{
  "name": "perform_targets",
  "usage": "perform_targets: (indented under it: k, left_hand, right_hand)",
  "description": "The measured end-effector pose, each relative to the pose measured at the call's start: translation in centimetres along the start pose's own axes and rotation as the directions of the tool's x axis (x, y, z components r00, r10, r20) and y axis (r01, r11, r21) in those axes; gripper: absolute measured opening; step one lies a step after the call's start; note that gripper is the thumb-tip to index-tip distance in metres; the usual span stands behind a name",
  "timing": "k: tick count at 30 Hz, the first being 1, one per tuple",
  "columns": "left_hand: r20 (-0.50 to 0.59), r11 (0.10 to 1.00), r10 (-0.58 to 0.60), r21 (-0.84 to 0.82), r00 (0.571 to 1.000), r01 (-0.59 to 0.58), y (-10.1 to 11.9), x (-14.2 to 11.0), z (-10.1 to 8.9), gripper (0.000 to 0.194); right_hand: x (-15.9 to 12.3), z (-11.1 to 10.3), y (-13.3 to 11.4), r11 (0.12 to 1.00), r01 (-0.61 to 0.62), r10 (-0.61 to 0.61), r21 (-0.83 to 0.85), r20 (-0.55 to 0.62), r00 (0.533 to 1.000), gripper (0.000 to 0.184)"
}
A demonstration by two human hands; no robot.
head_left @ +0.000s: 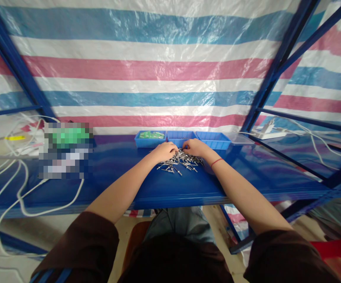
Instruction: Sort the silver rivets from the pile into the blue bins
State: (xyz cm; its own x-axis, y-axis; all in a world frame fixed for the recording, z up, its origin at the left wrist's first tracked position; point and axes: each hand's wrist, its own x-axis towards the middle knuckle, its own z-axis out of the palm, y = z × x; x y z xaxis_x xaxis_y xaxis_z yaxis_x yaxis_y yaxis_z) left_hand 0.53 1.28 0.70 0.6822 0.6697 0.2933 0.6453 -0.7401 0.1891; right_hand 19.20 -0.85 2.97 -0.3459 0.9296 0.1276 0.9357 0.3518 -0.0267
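A loose pile of silver pop rivets [185, 159] lies on the blue tabletop in front of me. My left hand [167, 150] is at the left side of the pile, its fingers curled closed and touching the rivets. Over the back right of the pile is my right hand [194, 147], with thumb and fingertips drawn together. What either hand pinches is too small and hidden to make out. Just behind the hands stand three joined blue bins: the left bin [149, 144] holds green items, the middle bin [173, 143] has some small pieces, and the right bin [216, 144] is beside them.
White cables [20, 188] loop over the table's left side near a blurred green object [70, 135]. A clear plastic lid [241, 138] lies right of the bins. A white power strip [269, 133] sits at the right. Blue frame posts [266, 90] flank the striped sheet [153, 70].
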Motion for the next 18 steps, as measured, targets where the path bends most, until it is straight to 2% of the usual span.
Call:
perform_targets:
  k: [6,13,18]
  left_hand:
    - [0.003,1.0,-0.003,-0.007,1.0,0.003,-0.07,0.0,0.07,0.03]
    - [0.008,1.0,0.009,-0.001,1.0,-0.009,0.16,-0.15,-0.15,0.029]
    - [-0.001,1.0,0.003,0.01,1.0,-0.002,0.56,-0.58,-0.23,0.03]
  right_hand:
    - [-0.15,-0.08,-0.22,0.998,0.057,-0.057,0.022,-0.01,0.998,0.027]
    - [0.13,0.04,-0.19,0.999,-0.022,0.02,0.031,0.047,0.999,0.023]
    - [0.01,-0.25,-0.13,1.0,0.009,-0.01,0.026,0.058,0.998,0.02]
